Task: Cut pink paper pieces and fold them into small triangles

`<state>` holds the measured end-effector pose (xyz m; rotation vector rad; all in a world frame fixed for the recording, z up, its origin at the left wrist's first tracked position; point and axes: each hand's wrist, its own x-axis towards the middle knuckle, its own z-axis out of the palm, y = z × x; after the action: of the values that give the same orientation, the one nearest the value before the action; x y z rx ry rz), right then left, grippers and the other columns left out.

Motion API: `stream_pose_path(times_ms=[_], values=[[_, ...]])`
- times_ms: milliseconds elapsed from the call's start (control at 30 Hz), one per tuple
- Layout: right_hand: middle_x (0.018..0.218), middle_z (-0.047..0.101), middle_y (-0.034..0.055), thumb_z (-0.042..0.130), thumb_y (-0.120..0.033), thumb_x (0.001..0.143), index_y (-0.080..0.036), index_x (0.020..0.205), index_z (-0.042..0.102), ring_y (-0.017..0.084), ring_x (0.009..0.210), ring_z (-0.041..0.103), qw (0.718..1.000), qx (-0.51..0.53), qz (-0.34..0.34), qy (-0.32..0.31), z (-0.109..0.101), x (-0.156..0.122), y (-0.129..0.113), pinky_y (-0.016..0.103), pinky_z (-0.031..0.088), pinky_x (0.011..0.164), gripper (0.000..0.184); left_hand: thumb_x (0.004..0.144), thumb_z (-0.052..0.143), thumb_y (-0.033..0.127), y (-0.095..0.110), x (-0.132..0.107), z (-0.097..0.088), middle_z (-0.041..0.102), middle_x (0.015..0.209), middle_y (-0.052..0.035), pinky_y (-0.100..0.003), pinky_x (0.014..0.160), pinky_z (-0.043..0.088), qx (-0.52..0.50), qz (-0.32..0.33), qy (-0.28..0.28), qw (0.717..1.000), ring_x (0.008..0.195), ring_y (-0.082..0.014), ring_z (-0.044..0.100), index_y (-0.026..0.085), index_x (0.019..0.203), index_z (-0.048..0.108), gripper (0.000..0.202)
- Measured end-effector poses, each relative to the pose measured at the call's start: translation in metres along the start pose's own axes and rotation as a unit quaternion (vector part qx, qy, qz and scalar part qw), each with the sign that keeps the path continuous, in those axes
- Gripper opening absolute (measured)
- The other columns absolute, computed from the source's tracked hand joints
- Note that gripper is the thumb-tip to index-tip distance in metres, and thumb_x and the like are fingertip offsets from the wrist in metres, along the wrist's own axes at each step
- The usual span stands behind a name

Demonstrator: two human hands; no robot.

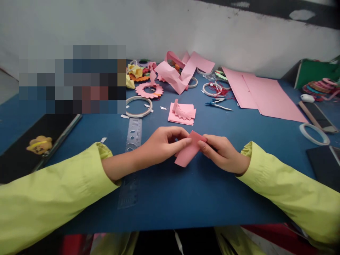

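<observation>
The left hand (172,143) and the right hand (221,150) were both closed on one folded pink paper (186,155), in front of the person and above the blue table (228,205). The left hand pinched it at its left edge, with the thumb on top; the right hand gripped it near the upper right corner between thumb and fingers. The paper was tilted, its lower end pointing toward the person and to the left.

Just beyond the paper there was a pile (171,118) of pink squares, and on this pile lay a pleated piece (184,112). The clear ruler (134,129) passed under the left forearm, and near its far end was a roll of tape (139,115). Farther away, a toothed pink ring (142,94) lay beside a crumpled strip (176,74). The compass (221,106) rested between the pile and the large pink sheets (276,97). At the right side, a phone (318,117) was lying.
</observation>
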<state>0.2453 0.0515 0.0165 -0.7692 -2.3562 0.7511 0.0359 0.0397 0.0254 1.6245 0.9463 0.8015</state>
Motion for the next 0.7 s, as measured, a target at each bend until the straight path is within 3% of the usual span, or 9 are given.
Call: stream_pose_path(times_ms=[167,700], values=[[0.059,0.039,-0.0048,0.04,-0.028,0.097,-0.019,0.07,0.041,0.006,0.052,0.035,1.0,-0.022,-0.01,0.0,0.002,0.0001,0.0011,0.02,0.03,0.051,0.029,0.082,0.063,0.031,-0.0005,0.0013,-0.0013,0.063,0.073,-0.0012,-0.019,0.058,0.041,-0.027,-0.032,0.012,0.999,0.066,-0.0094,0.052,0.011,0.079,0.066,0.02],[0.059,0.04,-0.0048,0.04,-0.029,0.097,-0.019,0.07,0.04,0.006,0.053,0.036,1.0,-0.027,-0.016,0.002,0.001,0.0002,-0.0001,0.02,0.031,0.051,0.029,0.079,0.067,0.033,0.0002,0.0008,-0.0014,0.058,0.066,0.0017,-0.016,0.052,0.036,-0.047,-0.05,0.026,0.997,0.06,-0.0062,0.048,0.011,0.071,0.064,0.024]])
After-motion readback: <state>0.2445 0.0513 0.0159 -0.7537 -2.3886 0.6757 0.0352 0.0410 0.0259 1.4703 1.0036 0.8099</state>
